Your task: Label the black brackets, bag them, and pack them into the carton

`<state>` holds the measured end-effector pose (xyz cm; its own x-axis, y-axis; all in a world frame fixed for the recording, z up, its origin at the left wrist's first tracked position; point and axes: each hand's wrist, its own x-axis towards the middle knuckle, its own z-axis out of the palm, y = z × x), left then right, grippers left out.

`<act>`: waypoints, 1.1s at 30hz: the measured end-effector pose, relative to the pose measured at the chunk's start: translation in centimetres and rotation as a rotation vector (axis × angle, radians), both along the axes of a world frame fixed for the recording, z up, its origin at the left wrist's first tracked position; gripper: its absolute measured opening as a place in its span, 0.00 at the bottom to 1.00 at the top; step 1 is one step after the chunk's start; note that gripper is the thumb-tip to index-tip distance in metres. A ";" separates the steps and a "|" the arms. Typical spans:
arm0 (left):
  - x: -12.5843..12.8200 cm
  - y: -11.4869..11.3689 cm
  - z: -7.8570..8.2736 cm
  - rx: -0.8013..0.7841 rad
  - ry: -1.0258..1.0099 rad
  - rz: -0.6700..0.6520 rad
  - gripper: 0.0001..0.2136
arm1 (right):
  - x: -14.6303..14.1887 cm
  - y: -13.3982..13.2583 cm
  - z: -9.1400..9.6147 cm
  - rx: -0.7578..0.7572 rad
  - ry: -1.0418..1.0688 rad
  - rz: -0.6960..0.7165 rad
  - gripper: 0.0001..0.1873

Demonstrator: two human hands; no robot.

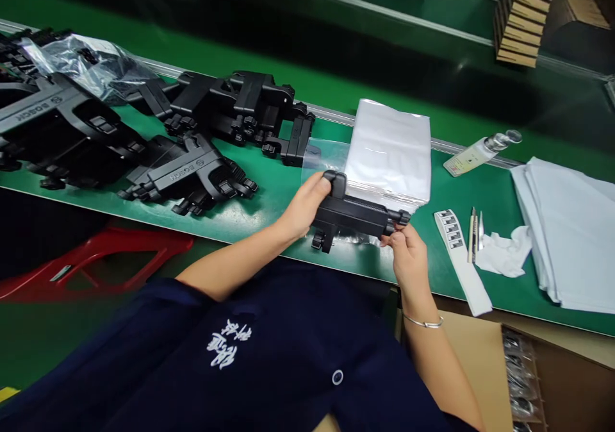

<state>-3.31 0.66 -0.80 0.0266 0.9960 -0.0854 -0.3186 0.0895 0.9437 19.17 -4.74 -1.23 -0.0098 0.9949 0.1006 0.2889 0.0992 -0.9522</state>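
Between my two hands is a black plastic bracket point(353, 215), raised over the front edge of the green table. My left hand point(307, 204) grips its left end, with the thumb on top near an upright tab. At the other end, the fingers of my right hand point(407, 246) pinch the small knobs of the bracket. Behind it lies a stack of clear plastic bags point(390, 150), with one bag point(327, 154) spreading out to the left. Similar black brackets point(254, 95) are piled further left, and some grey-topped ones point(187, 166) carry the word BOSCH.
On the right are a white bottle point(468, 156), a label strip point(459, 259), pens point(473, 236), crumpled tissue point(504, 252) and white sheets point(571, 227). A carton point(567, 381) with bagged parts stands below the table edge. A red stool point(110, 259) is at lower left.
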 end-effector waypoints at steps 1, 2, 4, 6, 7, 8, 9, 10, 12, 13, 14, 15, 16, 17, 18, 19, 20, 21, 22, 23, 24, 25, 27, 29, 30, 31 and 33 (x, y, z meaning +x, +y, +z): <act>-0.1 0.5 -0.2 -0.085 -0.104 0.041 0.28 | -0.5 -0.4 0.3 0.051 -0.043 0.057 0.19; -0.2 1.0 -0.4 -0.162 -0.199 0.086 0.26 | -1.0 -0.8 0.6 0.119 -0.107 0.127 0.21; -0.4 1.8 -0.8 -0.269 -0.329 0.161 0.24 | -2.2 -1.6 0.8 0.278 -0.290 0.281 0.23; -0.6 2.2 -1.0 -0.306 -0.388 0.164 0.23 | -3.3 -2.1 0.8 0.407 -0.464 0.398 0.22; -0.6 2.3 -1.1 -0.305 -0.398 0.141 0.23 | -3.8 -2.1 0.7 0.452 -0.522 0.423 0.22; -0.7 2.3 -1.0 -0.297 -0.400 0.116 0.24 | -4.2 -2.1 0.6 0.481 -0.562 0.430 0.21; -0.7 2.3 -1.0 -0.286 -0.400 0.093 0.24 | -4.5 -2.1 0.6 0.501 -0.584 0.429 0.21; -0.7 2.3 -1.0 -0.278 -0.401 0.077 0.25 | -4.6 -2.0 0.6 0.518 -0.592 0.428 0.21; -0.8 2.3 -0.9 -0.276 -0.404 0.060 0.25 | -4.5 -2.0 0.8 0.545 -0.559 0.425 0.21; -0.8 2.3 -0.9 -0.279 -0.404 0.057 0.25 | -4.3 -2.1 1.0 0.548 -0.521 0.415 0.21; -0.8 2.3 -0.9 -0.282 -0.400 0.056 0.25 | -4.0 -2.1 1.3 0.532 -0.471 0.385 0.21; -0.8 2.2 -0.8 -0.282 -0.391 0.055 0.25 | -3.6 -2.1 1.7 0.489 -0.406 0.329 0.21; -0.7 2.1 -0.7 -0.277 -0.378 0.052 0.25 | -3.3 -2.1 2.1 0.418 -0.316 0.254 0.23; -0.5 2.0 -0.6 -0.267 -0.360 0.046 0.25 | -2.9 -2.0 2.5 0.322 -0.202 0.180 0.26; -0.2 1.7 -0.3 -0.252 -0.337 0.031 0.26 | -2.6 -1.9 2.8 0.214 -0.070 0.119 0.31; 0.2 1.4 0.0 -0.228 -0.308 0.005 0.27 | -2.3 -1.6 3.0 0.110 0.065 0.073 0.36; 0.6 1.1 0.5 -0.195 -0.270 -0.031 0.29 | -2.1 -1.3 3.1 0.018 0.191 0.037 0.41; 1.0 0.7 0.9 -0.150 -0.223 -0.077 0.30 | -1.9 -0.9 3.0 -0.056 0.295 0.003 0.44; 1.3 0.4 1.4 -0.094 -0.174 -0.131 0.32 | -1.8 -0.6 2.8 -0.115 0.377 -0.038 0.43; 1.5 0.1 1.9 -0.031 -0.129 -0.192 0.34 | -1.6 -0.2 2.4 -0.163 0.443 -0.090 0.41; 1.6 -0.1 2.3 0.033 -0.094 -0.267 0.36 | -1.5 0.1 1.8 -0.204 0.505 -0.141 0.37; 1.6 -0.2 2.7 0.089 -0.068 -0.353 0.39 | -1.4 0.3 1.2 -0.239 0.567 -0.177 0.33; 1.4 -0.3 3.0 0.165 -0.019 -0.515 0.43 | -1.3 0.6 0.0 -0.298 0.677 -0.197 0.28; 1.3 -0.3 3.1 0.203 0.076 -0.581 0.43 | -1.4 0.6 -1.0 -0.349 0.738 -0.189 0.28; 1.4 -0.2 3.0 0.218 0.136 -0.571 0.42 | -1.5 0.5 -1.3 -0.374 0.748 -0.182 0.29; 1.5 -0.1 3.0 0.233 0.191 -0.547 0.40 | -1.7 0.4 -1.6 -0.400 0.747 -0.175 0.29; 1.9 0.2 2.9 0.252 0.237 -0.505 0.33 | -1.9 0.0 -2.0 -0.445 0.726 -0.160 0.29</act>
<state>-1.43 0.82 2.14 0.5098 0.8556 0.0897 -0.0734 -0.0606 0.9955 17.23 -4.73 -3.19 0.0493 0.9272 -0.3712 -0.4270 -0.3165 -0.8471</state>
